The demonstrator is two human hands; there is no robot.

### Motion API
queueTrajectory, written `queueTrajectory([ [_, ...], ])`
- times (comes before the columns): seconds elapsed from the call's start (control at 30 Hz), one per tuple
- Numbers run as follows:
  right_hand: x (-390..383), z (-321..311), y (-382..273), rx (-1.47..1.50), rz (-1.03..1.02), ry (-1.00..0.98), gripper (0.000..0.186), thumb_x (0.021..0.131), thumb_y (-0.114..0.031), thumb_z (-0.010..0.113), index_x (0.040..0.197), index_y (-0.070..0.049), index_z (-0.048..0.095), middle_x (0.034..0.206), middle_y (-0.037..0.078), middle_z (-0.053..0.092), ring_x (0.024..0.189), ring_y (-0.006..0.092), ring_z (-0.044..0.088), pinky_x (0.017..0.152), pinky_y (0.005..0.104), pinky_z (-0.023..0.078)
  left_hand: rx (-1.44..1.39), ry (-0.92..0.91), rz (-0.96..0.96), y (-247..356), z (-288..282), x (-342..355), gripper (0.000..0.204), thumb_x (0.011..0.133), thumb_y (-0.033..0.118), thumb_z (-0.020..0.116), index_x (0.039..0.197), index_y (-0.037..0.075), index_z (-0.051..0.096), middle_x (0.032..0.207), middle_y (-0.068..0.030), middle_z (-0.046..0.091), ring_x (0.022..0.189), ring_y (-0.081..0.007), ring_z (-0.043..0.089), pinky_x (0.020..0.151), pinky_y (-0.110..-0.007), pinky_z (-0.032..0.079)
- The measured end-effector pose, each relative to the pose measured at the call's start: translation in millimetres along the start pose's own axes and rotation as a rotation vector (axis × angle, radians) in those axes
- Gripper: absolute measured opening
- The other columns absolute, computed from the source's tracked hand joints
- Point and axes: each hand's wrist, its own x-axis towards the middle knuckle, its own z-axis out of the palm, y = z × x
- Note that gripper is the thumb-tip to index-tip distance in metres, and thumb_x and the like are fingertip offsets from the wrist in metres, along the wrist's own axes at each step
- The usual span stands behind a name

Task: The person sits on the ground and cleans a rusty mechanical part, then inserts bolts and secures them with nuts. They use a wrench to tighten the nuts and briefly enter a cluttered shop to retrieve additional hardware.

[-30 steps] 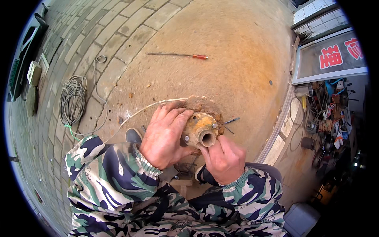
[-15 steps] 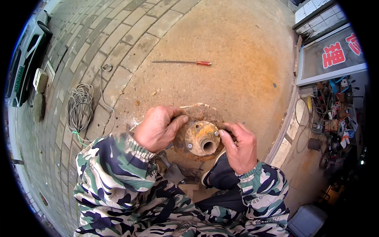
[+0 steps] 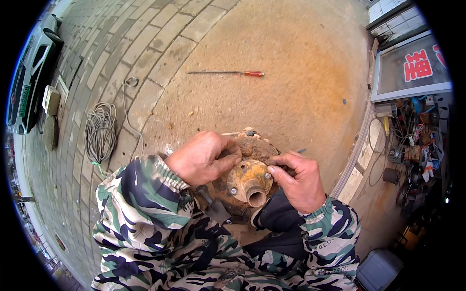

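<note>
Right hand (image 3: 302, 184) and left hand (image 3: 203, 157), thumbs near fingertips but their holds impossible to tell, flanked a rust-brown, round metal flange (image 3: 248, 175), the bolt-handling step apparently calling next for careful fingertip control at the silver metal bolt (image 3: 268, 176).

One left hand (image 3: 206, 159) and one right hand (image 3: 301, 183) show. There are also one round plate (image 3: 242, 175), one pipe stub (image 3: 252, 186), two visible bolts (image 3: 268, 176), one screwdriver (image 3: 253, 73), one coil of cable (image 3: 93, 140), one car (image 3: 36, 63), one sign (image 3: 417, 66) and one box (image 3: 380, 271).
</note>
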Motion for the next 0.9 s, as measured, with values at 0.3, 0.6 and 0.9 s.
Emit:
queueTrajectory([
  [0.3, 2.4, -7.5, 3.7, -0.117, -0.093, 0.009, 0.014, 0.086, 0.005, 0.073, 0.1, 0.004, 0.076, 0.092, 0.013, 0.072, 0.084, 0.0194, 0.07, 0.074, 0.0296, 0.054, -0.05, -0.111, -0.029, -3.2, 2.0, 20.1, 0.02, 0.098, 0.017, 0.068, 0.1, -0.003, 0.069, 0.074, -0.0119, 0.065, 0.067, -0.0181, 0.057, 0.065, -0.037, 0.05],
  [0.6, 8.6, -3.0, -6.9, -0.037, -0.078, -0.067, 0.013, 0.087, 0.005, 0.072, 0.099, 0.005, 0.076, 0.094, 0.012, 0.072, 0.085, 0.0184, 0.069, 0.074, 0.0298, 0.054, -0.007, -0.023, -0.041, 5.9, -5.0, 4.0, 0.021, 0.094, 0.019, 0.066, 0.096, -0.002, 0.069, 0.078, -0.0251, 0.066, 0.074, -0.0404, 0.068, 0.068, -0.046, 0.054],
  [0.9, 5.1, -8.0, -8.2, -0.1, -0.162, -0.103, 0.038, 0.082, -0.006, 0.077, 0.118, 0.005, 0.069, 0.112, 0.02, 0.068, 0.1, 0.0305, 0.07, 0.084, 0.0349, 0.055, 0.022, 0.012, 0.019, 3.6, 0.9, 6.1, 0.019, 0.097, 0.016, 0.067, 0.099, -0.003, 0.069, 0.074, -0.0171, 0.064, 0.064, -0.0248, 0.058, 0.063, -0.039, 0.05],
])
